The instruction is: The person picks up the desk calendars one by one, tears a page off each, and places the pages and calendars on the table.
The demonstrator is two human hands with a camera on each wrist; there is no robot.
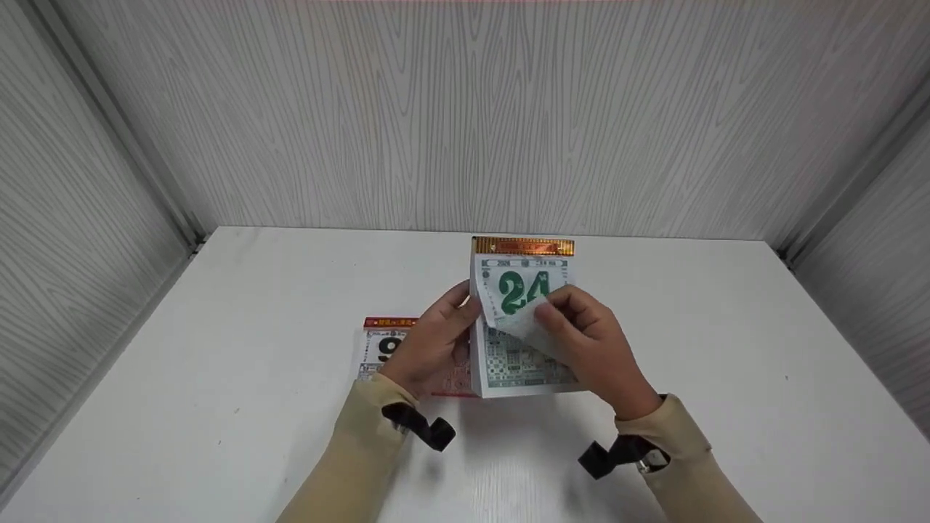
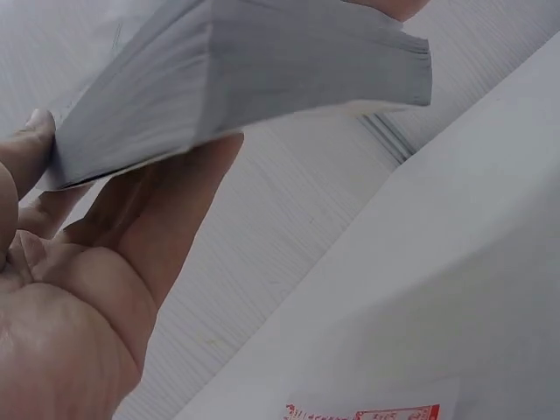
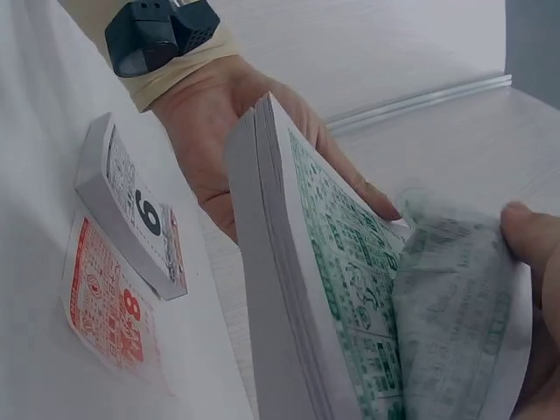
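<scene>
Head view has your two hands meeting over the middle of the counter [image 1: 218, 378], both on a thick tear-off calendar pad [image 1: 519, 363] raised clear of the surface. Your left hand [image 1: 436, 345] cradles the pad's left edge, fingers [image 2: 166, 219] straight beneath the block and thumb up the side, so it carries rather than clamps. Your right hand [image 1: 592, 349] has its fingers curled on the top sheet [image 1: 523, 294], the green "24" page, pinching its lower corner and folding it up off the page below; the right wrist view shows that lifted sheet [image 3: 455, 297] crumpling against the thumb. By my reading you are midway through peeling one page, and the next move calls for a firm hold on the block while the sheet is drawn toward the gold binding strip [image 1: 523, 246] at the far edge. Just past your left hand, lying flat, is a second pad [image 3: 140, 219] showing a black "9", and touching its side a loose red-printed sheet [image 3: 109, 311].
</scene>
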